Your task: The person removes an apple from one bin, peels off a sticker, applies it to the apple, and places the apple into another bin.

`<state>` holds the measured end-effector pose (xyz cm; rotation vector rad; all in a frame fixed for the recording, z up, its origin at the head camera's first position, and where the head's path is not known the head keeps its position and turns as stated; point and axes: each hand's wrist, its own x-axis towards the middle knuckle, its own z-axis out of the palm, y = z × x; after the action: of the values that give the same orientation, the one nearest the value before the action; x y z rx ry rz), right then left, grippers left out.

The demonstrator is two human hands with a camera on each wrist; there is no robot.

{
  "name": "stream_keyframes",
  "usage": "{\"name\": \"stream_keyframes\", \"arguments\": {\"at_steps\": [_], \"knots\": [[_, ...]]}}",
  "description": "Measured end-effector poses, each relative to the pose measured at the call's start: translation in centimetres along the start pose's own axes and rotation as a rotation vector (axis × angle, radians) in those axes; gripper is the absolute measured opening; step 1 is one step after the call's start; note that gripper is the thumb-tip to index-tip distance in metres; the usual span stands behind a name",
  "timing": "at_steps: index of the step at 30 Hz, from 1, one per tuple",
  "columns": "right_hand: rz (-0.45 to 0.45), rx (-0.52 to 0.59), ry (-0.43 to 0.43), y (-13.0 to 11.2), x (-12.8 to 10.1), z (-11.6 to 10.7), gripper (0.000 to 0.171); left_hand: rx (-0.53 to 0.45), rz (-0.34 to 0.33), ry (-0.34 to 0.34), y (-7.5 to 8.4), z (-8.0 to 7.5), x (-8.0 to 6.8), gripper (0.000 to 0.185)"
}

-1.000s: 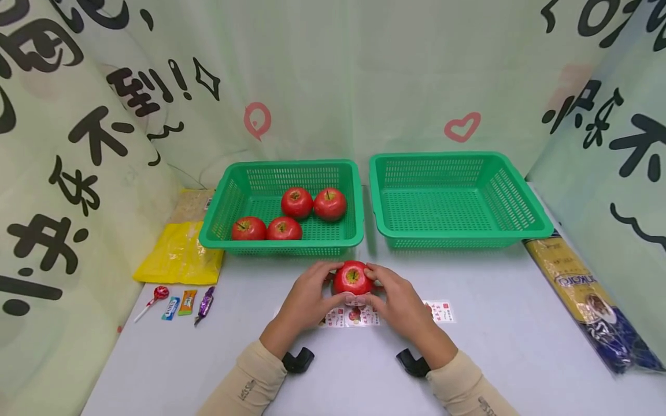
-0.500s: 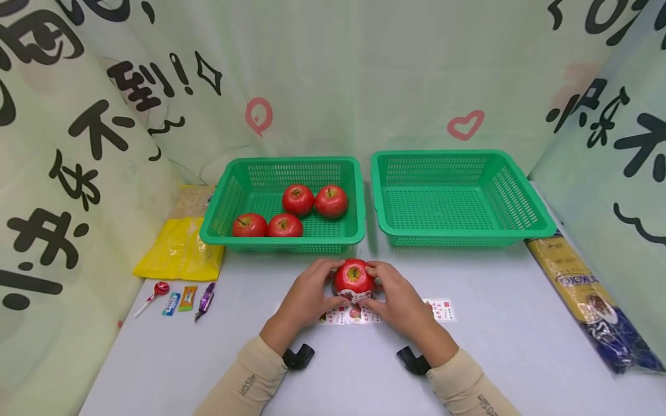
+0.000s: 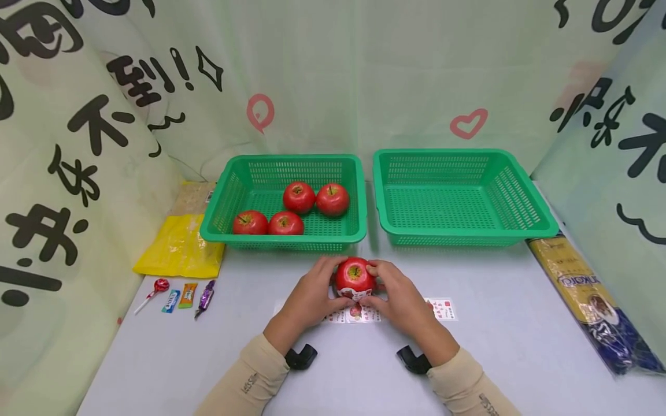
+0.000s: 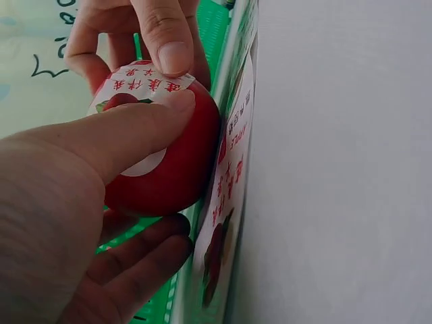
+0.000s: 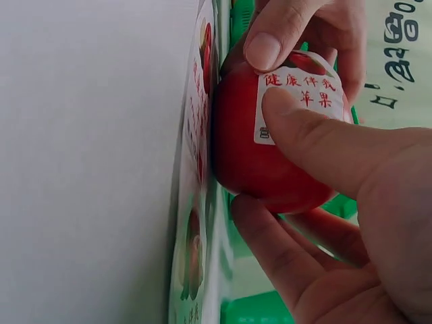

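Note:
A red apple (image 3: 355,273) stands at the front middle of the white table, stem hollow toward the head camera. My left hand (image 3: 312,296) holds it from the left and my right hand (image 3: 399,294) from the right, fingers curved about its sides. A white sticker (image 5: 305,91) with red print and an apple picture lies across the apple's near side. Both thumbs press on this sticker, as the left wrist view shows with the left thumb (image 4: 145,125) over its middle. Under the apple lies a strip of printed stickers (image 3: 359,315), partly hidden by my hands.
Behind my hands stand a green basket (image 3: 291,245) with several apples and another green basket (image 3: 463,238) to its right. At left lie a yellow bag (image 3: 179,248), a lollipop (image 3: 161,285) and several wrapped sweets (image 3: 188,295). A gold and blue packet (image 3: 588,294) lies at right.
My thumbs have spread apart over the sticker, so more of it shows on the apple's near side. The apple stays between my hands, and the head view has tilted slightly.

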<state>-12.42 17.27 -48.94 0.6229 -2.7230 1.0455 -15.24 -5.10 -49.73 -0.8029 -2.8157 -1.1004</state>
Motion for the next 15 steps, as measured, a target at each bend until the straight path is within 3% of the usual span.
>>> {"name": "stream_keyframes", "arguments": {"at_steps": [6,10,15], "knots": [[0.020,0.095,-0.030,0.2,0.1,-0.3,0.058,-0.049,0.005,-0.019,-0.2,-0.8,-0.2,0.084],[0.011,0.090,-0.041,0.2,0.0,-0.3,0.059,-0.127,0.007,-0.027,-0.5,-1.4,-0.3,0.081],[-0.009,0.068,-0.033,0.1,-0.1,-0.3,0.059,-0.136,0.028,-0.022,-0.8,-1.4,-0.3,0.079]]}}
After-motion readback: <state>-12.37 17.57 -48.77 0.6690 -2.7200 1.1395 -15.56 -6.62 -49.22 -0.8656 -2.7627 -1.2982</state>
